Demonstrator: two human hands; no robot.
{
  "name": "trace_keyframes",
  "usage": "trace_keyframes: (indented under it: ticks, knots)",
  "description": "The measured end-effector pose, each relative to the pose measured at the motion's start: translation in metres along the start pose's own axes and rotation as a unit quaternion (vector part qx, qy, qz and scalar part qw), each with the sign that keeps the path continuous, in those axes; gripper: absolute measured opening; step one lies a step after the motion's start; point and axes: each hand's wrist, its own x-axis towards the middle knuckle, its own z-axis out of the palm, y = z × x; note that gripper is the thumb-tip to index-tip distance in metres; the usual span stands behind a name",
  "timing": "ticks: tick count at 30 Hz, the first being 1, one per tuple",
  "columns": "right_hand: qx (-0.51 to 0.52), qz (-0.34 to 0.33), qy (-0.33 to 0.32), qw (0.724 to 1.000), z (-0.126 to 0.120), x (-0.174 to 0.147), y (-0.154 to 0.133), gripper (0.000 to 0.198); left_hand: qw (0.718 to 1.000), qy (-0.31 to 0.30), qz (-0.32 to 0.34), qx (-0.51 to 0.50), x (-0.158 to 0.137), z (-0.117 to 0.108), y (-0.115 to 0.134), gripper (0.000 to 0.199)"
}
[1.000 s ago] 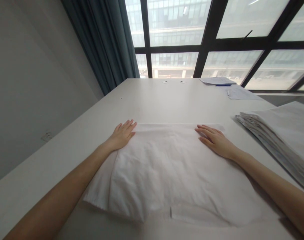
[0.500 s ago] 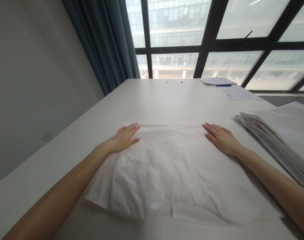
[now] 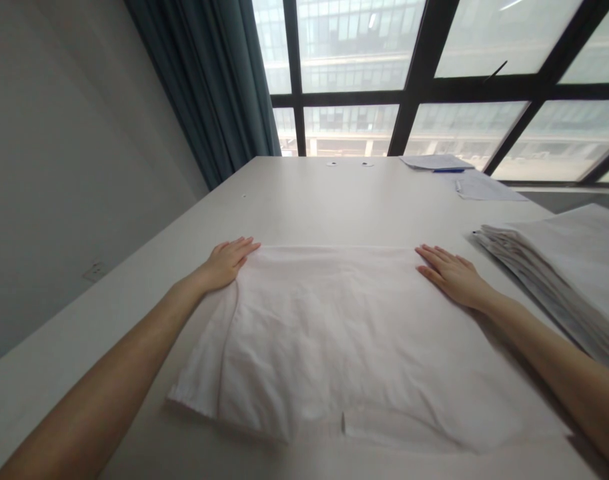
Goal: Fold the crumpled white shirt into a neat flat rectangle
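Note:
A white piece of cloth [image 3: 334, 327] lies spread on the white table [image 3: 314, 200] in front of me, with soft wrinkles, a seam along its left side and a slit at its near edge. On its far left corner rests my left hand [image 3: 228, 261], palm down, fingers stretched toward the right. At the far right corner my right hand [image 3: 451, 273] lies flat on the fabric, fingers extended and slightly apart. Neither hand grips anything.
A folded stack of white cloth [image 3: 579, 260] sits at the right edge of the table. Papers [image 3: 489, 187] and a blue pen [image 3: 448, 171] lie at the far right. A wall [image 3: 84, 147] runs along the left, a dark curtain [image 3: 214, 87] beyond.
My left hand has slid left and slightly away toward the cloth's far left corner. My right hand has shifted a little to the right.

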Motion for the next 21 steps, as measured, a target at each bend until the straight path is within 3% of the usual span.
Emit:
trace_keyframes:
  ticks: [4,8,12,21]
  knots:
    - [0.000,0.002,-0.003,1.000,-0.002,0.000,-0.001,0.062,1.000,0.014,0.015,0.015,-0.001,-0.007,0.015,0.052]
    - [0.001,-0.001,-0.001,1.000,-0.002,0.000,-0.001,0.062,0.994,-0.068,0.077,-0.025,-0.006,-0.017,0.026,0.069]
    - [0.001,-0.006,0.004,1.000,-0.001,0.000,0.000,0.061,0.981,-0.119,0.105,-0.114,-0.009,-0.023,0.021,0.071]
    - [-0.002,-0.007,0.002,1.000,-0.001,0.001,0.002,0.062,0.970,-0.122,0.089,-0.193,-0.007,-0.029,0.011,0.067]
